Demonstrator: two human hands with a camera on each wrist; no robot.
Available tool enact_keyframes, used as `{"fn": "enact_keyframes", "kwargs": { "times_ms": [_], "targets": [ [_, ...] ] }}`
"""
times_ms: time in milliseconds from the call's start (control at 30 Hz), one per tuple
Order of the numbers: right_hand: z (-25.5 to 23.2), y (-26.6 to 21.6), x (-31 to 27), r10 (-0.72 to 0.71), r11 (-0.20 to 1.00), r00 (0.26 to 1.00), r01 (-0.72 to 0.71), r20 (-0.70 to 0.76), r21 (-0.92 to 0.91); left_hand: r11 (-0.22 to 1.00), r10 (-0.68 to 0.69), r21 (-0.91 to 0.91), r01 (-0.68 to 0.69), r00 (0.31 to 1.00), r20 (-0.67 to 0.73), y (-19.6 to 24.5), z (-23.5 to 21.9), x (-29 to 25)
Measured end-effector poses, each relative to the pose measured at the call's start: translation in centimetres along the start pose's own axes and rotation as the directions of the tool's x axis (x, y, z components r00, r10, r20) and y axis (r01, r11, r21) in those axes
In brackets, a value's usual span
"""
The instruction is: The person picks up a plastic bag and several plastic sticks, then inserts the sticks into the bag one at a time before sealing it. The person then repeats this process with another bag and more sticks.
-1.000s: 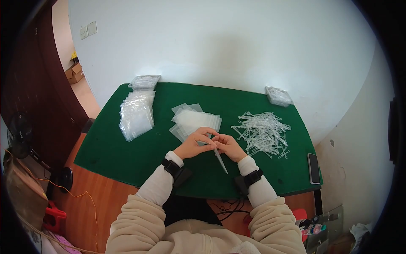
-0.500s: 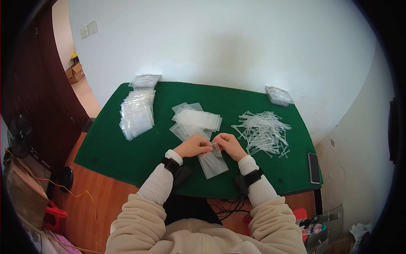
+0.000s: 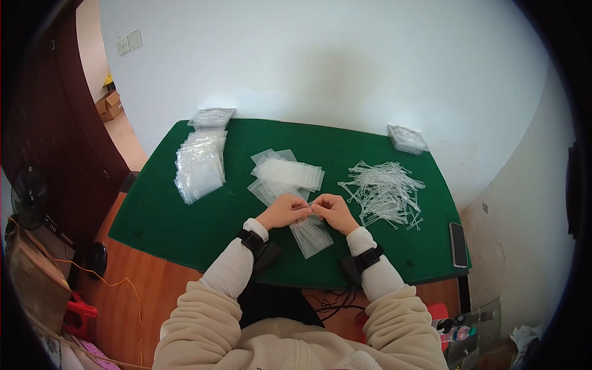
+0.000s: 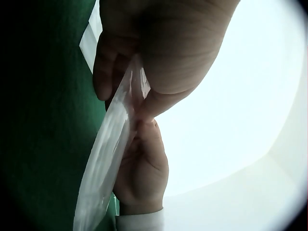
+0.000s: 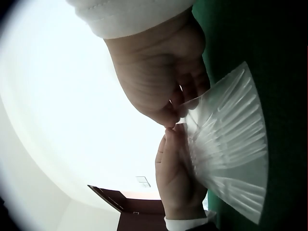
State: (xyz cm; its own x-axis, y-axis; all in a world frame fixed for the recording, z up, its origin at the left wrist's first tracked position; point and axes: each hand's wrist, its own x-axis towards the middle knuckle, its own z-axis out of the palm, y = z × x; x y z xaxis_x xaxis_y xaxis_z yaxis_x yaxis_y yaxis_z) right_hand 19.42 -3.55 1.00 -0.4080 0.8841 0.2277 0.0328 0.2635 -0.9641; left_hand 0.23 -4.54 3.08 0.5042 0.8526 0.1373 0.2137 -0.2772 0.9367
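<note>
My left hand [image 3: 283,211] and right hand [image 3: 336,214] meet over the near middle of the table, both pinching the top edge of a clear plastic bag [image 3: 311,238]. Several thin clear sticks show through the bag, fanned toward its lower end in the right wrist view. The bag hangs down toward me, its top partly hidden by fingers. Just beyond the left hand lies a loose stack of flat clear bags [image 3: 280,172]. To the right of the right hand spreads a heap of clear loop-ended plastic sticks [image 3: 385,194].
Overlapping clear bags [image 3: 200,169] run along the left of the green table [image 3: 160,216], with a bundle [image 3: 211,118] behind them. Another clear bundle [image 3: 407,140] sits at the back right. A phone [image 3: 457,245] lies by the right edge. A wall stands behind the table.
The bag has turned from edge-on to showing its broad face. My left fingers have lowered to its top edge, and both hands have drawn closer together there.
</note>
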Motion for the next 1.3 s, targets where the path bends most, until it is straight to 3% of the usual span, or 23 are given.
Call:
{"fn": "enact_keyframes", "kwargs": {
  "times_ms": [167, 433, 667, 833, 967, 1067, 1100, 1200, 1300],
  "targets": [
    [-0.1, 0.3, 0.1, 0.003, 1.0, 1.0, -0.003, 0.01, -0.023, 0.999, -0.044, -0.022, 0.044, 0.999, -0.002, -0.1, 0.0, 0.1],
    [-0.2, 0.3, 0.1, 0.004, 0.999, 0.999, -0.005, -0.033, -0.054, 0.995, 0.021, 0.095, -0.018, 0.999, -0.034, -0.9, -0.2, 0.2],
    [-1.5, 0.6, 0.3, 0.035, 0.999, 0.984, -0.039, -0.174, -0.018, 0.999, 0.023, 0.045, -0.02, 0.997, -0.072, -0.2, -1.1, 0.1],
    [-1.8, 0.8, 0.4, 0.039, 0.999, 0.981, -0.041, -0.188, -0.008, 0.998, -0.011, 0.061, 0.016, 0.996, -0.087, -0.3, -1.5, 0.2],
    [-1.4, 0.8, 0.3, -0.087, 0.978, 0.98, 0.049, -0.181, -0.204, 0.968, 0.013, 0.251, 0.016, 0.994, -0.111, -0.6, -1.3, 0.0],
    [-0.5, 0.4, 0.1, -0.337, 0.811, 0.94, 0.26, -0.054, -0.525, 0.803, 0.297, 0.562, -0.198, 0.951, -0.089, -1.5, -0.8, 0.2],
    [-0.4, 0.3, 0.0, -0.338, 0.81, 0.94, 0.262, -0.053, -0.525, 0.803, 0.298, 0.562, -0.198, 0.95, -0.09, -1.4, -0.6, 0.2],
    [-0.1, 0.0, 0.0, -0.406, 0.67, 0.903, 0.4, 0.142, -0.626, 0.787, 0.285, 0.573, -0.228, 0.959, -0.009, -1.2, -0.3, 0.2],
    [0.0, -0.5, -0.2, -0.359, 0.701, 0.926, 0.351, 0.118, -0.621, 0.784, 0.305, 0.571, -0.245, 0.952, -0.011, -1.3, -0.2, 0.3]
  ]
}}
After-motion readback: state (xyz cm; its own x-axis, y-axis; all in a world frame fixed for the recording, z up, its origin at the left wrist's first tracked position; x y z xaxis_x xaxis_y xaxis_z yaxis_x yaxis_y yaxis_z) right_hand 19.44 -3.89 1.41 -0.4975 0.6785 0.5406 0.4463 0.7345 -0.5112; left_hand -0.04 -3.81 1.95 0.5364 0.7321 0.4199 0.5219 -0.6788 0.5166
